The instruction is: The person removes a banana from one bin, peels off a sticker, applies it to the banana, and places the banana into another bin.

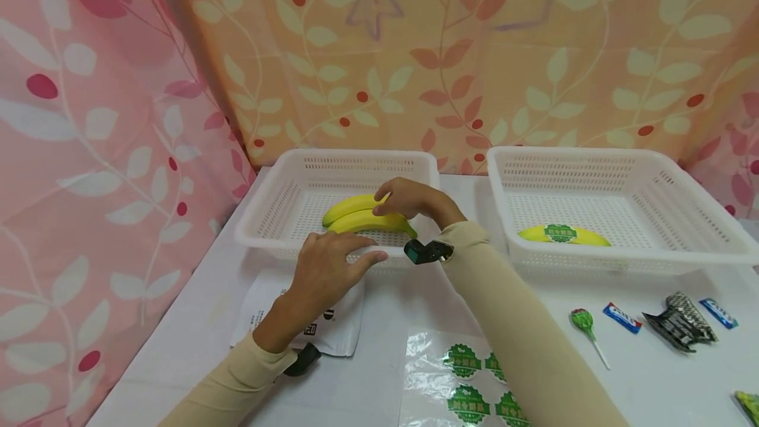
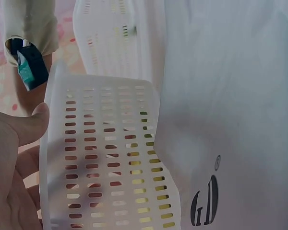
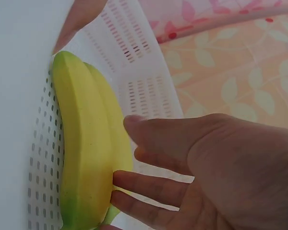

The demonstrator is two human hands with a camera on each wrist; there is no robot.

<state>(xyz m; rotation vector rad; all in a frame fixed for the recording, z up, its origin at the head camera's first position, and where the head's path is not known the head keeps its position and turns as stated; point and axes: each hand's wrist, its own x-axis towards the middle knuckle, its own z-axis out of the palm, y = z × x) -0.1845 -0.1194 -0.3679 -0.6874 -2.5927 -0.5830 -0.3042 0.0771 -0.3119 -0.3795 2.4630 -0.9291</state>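
Observation:
Two yellow bananas lie side by side in the left white basket. Over them is my right hand; in the right wrist view two of its straight fingertips reach the side of the bananas, while the thumb is apart from them. My left hand is at this basket's front rim, thumb and fingers spread. In the left wrist view, its thumb lies right at the rim, with the other fingers partly hidden behind the perforated basket wall.
In the right white basket lies a banana with a green sticker. A white printed bag lies under my left arm, near a sheet of green stickers. To the right are a lollipop and several wrapped sweets.

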